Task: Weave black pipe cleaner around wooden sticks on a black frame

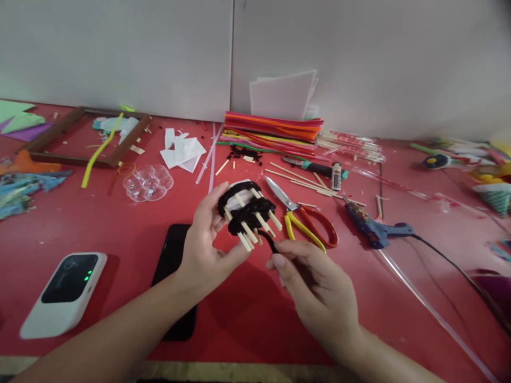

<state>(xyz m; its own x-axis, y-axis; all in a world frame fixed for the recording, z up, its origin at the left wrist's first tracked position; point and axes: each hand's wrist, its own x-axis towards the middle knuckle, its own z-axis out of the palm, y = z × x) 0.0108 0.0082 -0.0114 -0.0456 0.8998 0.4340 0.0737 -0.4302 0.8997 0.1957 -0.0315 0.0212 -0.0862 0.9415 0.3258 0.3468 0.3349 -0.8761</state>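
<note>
My left hand (211, 229) grips a small round woven piece (249, 215), made of short pale wooden sticks with black pipe cleaner wound around them and white showing inside. The stick ends point toward me and down to the right. My right hand (315, 287) pinches the loose tail of the black pipe cleaner (268, 240) between thumb and forefinger; the tail runs up to the underside of the woven piece. Scissors (299, 213) with red and yellow handles lie just behind and right of the piece, on the red table.
A black phone (175, 324) and a white device (64, 295) lie at left. A blue glue gun (371, 226) with a cord rests at right. Behind are pipe cleaners (271, 130), wooden sticks (303, 181), a lighter (336, 176), pliers (315, 167), paper pieces (183, 151) and a wooden frame (51, 154).
</note>
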